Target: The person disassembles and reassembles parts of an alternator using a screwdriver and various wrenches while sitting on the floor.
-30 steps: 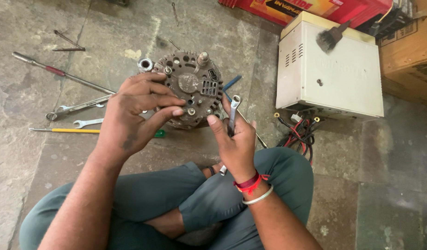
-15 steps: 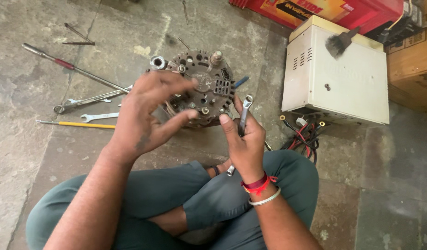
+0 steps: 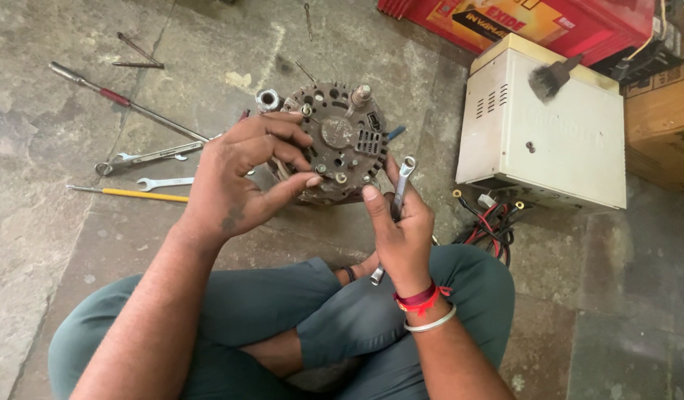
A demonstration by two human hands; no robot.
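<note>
An alternator, round, grimy grey metal with bolts, vents and a central disc, is seen standing on a stone floor at about twelve o'clock from the seated person's crossed legs. It is gripped at its nine o'clock edge by the left hand, whose fingers are curled over the rim, with the thumb tip pressed against a small bolt on its lower face. A ring spanner is held upright in the closed right hand, its ring end raised just beside the alternator's four o'clock edge.

One alternator and one held spanner are counted. On the floor at nine o'clock, two more spanners, one yellow-handled screwdriver and one long rod with a red band are laid out. At two o'clock a cream metal box is placed, with one brush lying on it and red and black wires bunched at its base. Part of the alternator's face is hidden by the left fingers.
</note>
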